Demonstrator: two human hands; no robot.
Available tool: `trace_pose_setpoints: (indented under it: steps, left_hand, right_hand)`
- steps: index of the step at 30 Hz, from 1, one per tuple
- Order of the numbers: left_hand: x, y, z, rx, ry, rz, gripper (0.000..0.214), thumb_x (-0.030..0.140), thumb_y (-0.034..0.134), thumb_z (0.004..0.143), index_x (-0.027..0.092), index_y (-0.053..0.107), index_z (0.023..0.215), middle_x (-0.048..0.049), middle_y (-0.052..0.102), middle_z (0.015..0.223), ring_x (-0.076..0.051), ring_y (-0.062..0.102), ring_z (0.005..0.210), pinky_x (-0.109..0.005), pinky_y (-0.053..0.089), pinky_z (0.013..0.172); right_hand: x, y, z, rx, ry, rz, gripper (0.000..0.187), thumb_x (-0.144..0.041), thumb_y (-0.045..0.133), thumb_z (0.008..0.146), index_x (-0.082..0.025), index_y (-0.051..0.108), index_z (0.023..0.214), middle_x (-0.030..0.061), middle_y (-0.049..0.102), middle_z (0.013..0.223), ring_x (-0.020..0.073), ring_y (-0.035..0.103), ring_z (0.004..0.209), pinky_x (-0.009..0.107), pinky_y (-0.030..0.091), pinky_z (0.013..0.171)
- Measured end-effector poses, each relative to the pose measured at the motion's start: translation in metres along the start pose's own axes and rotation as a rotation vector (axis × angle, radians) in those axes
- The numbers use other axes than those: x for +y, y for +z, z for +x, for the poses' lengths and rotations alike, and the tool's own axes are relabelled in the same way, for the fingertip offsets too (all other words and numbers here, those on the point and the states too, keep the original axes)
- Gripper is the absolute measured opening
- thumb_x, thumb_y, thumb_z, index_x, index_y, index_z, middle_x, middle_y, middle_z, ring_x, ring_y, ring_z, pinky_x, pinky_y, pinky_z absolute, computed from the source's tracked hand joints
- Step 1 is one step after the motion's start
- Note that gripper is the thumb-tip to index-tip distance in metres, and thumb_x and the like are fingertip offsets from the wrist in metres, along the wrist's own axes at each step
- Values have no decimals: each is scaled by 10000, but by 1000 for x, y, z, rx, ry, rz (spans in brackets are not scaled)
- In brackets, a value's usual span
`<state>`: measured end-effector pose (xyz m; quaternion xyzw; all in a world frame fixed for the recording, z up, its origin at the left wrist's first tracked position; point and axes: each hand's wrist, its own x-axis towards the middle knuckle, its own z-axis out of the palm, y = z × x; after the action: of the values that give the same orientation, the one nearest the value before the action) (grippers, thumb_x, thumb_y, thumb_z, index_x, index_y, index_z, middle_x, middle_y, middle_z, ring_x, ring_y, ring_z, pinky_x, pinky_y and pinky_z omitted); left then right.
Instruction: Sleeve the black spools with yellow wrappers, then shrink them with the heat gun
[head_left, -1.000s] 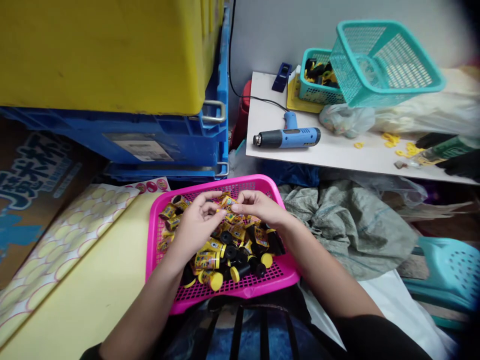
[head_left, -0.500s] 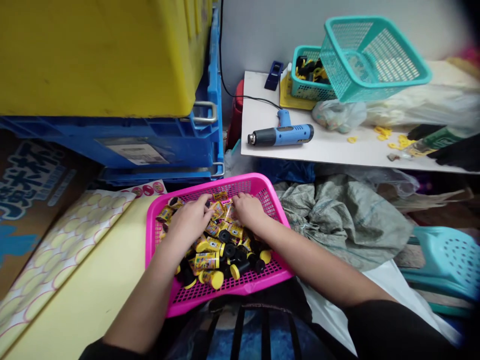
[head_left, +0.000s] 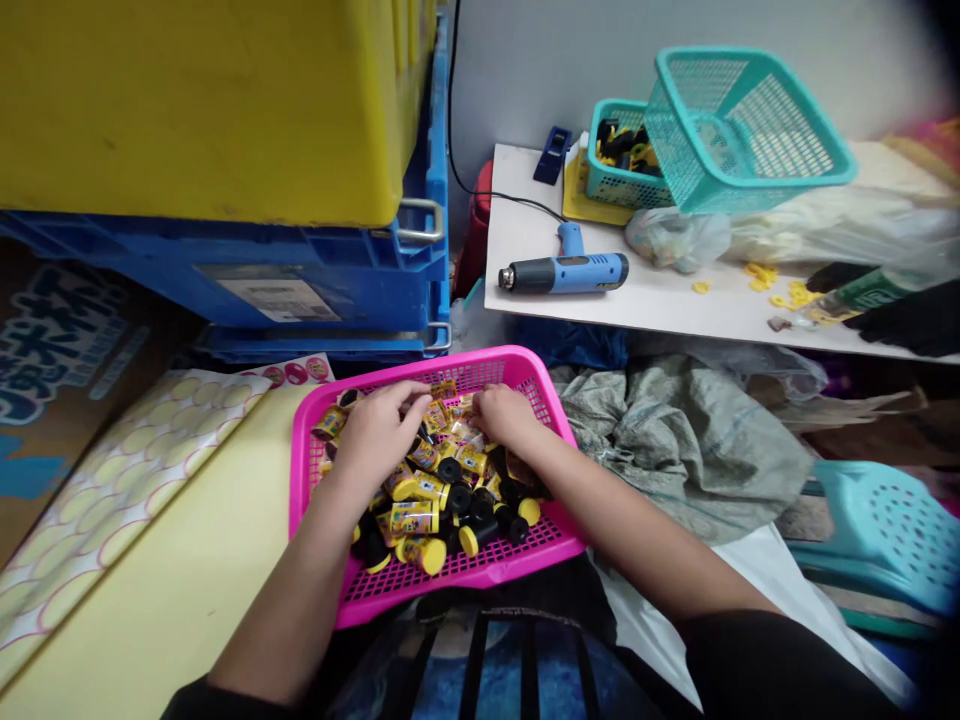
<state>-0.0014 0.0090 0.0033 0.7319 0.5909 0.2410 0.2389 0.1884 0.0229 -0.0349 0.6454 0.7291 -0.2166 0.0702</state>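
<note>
A pink mesh basket (head_left: 551,548) rests on my lap, holding many small black bottles (head_left: 480,508) with yellow caps and some printed yellow sleeves (head_left: 415,518). My left hand (head_left: 381,425) is over the basket's left part, its fingers curled with thumb and forefinger close together. A dark bit shows between those fingers, too small to name. On the far right side of the pile, my right hand (head_left: 501,412) has its fingers bent into a pinch beside a shiny, clear-looking sleeve (head_left: 466,432). What its fingertips hold is hidden.
A blue heat gun (head_left: 577,273) lies on the white table (head_left: 525,220) ahead, with teal baskets (head_left: 750,190) behind it. Stacked yellow (head_left: 225,110) and blue crates (head_left: 315,270) rise at the left. A grey sack (head_left: 682,440) and a teal stool (head_left: 885,530) are at the right.
My left-hand fingers have drawn closer together. My right-hand fingers have curled in more and dipped slightly into the pile. The view has shifted a little.
</note>
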Motion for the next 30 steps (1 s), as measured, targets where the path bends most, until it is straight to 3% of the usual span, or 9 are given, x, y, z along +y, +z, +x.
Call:
trace_pose_setpoints:
  steps: [4, 8, 10, 14, 17, 20, 23, 28, 30]
  left_hand:
    - [1, -5, -2, 9, -46, -16, 225, 329, 547, 868, 229, 719, 975, -30, 757, 936, -213, 691, 786, -323, 509, 802]
    - [2, -11, -5, 10, -115, -78, 210, 326, 562, 852, 229, 720, 951, -28, 750, 876, -210, 683, 767, -332, 510, 799]
    - [6, -9, -6, 14, -158, -163, 201, 335, 577, 839, 218, 711, 932, -34, 740, 863, -207, 678, 773, -338, 514, 792]
    - [19, 8, -4, 16, -222, -538, 350, 347, 689, 732, 178, 629, 1033, -51, 694, 905, -185, 659, 813, -308, 531, 732]
    - [30, 17, 0, 40, -232, -775, 467, 278, 738, 662, 170, 558, 1080, 4, 636, 774, -141, 630, 714, -265, 519, 670]
    - [36, 14, 2, -6, -255, -871, 461, 246, 721, 687, 176, 528, 1100, 46, 599, 665, -115, 598, 613, -250, 507, 631]
    - [39, 11, 3, -61, -263, -893, 455, 260, 717, 704, 176, 529, 1110, 44, 596, 690, -109, 596, 616, -251, 510, 629]
    - [40, 20, 8, -1, -224, -970, 500, 255, 767, 654, 178, 540, 1093, -22, 654, 903, -146, 638, 817, -280, 526, 734]
    - [41, 22, 9, -2, -220, -960, 519, 251, 772, 652, 178, 543, 1112, -7, 660, 835, -144, 642, 768, -278, 520, 714]
  right_hand:
    - [9, -6, 2, -25, 13, 87, 236, -344, 610, 848, -185, 747, 956, 131, 734, 908, 255, 669, 861, 304, 458, 721]
    - [21, -15, -2, -11, -52, 207, 310, -368, 501, 927, -182, 748, 914, 101, 729, 885, 201, 650, 821, 271, 423, 715]
    - [25, -19, -7, -30, -78, 472, 388, -436, 492, 925, -146, 728, 825, 76, 699, 769, 172, 611, 703, 263, 407, 649]
    - [24, -24, -18, -214, -128, 1287, 475, -604, 636, 768, -135, 697, 814, 22, 644, 694, 118, 518, 587, 242, 368, 561]
    - [18, -28, -24, -296, -157, 1589, 459, -581, 737, 678, -142, 698, 806, 24, 660, 738, 112, 535, 635, 234, 391, 589]
    - [15, -34, -23, -194, -232, 1687, 400, -490, 752, 713, -180, 709, 961, 33, 701, 894, 129, 594, 777, 242, 434, 692]
    - [14, -37, -20, -114, -334, 1652, 392, -430, 753, 733, -197, 706, 1044, 35, 718, 949, 149, 620, 871, 275, 453, 796]
    - [1, -39, -22, -135, -352, 1709, 432, -498, 709, 745, -159, 711, 1013, 67, 723, 882, 180, 636, 866, 310, 479, 811]
    - [-4, -41, -26, -150, -319, 1737, 410, -474, 640, 805, -162, 689, 1067, 84, 722, 926, 197, 640, 902, 314, 492, 796]
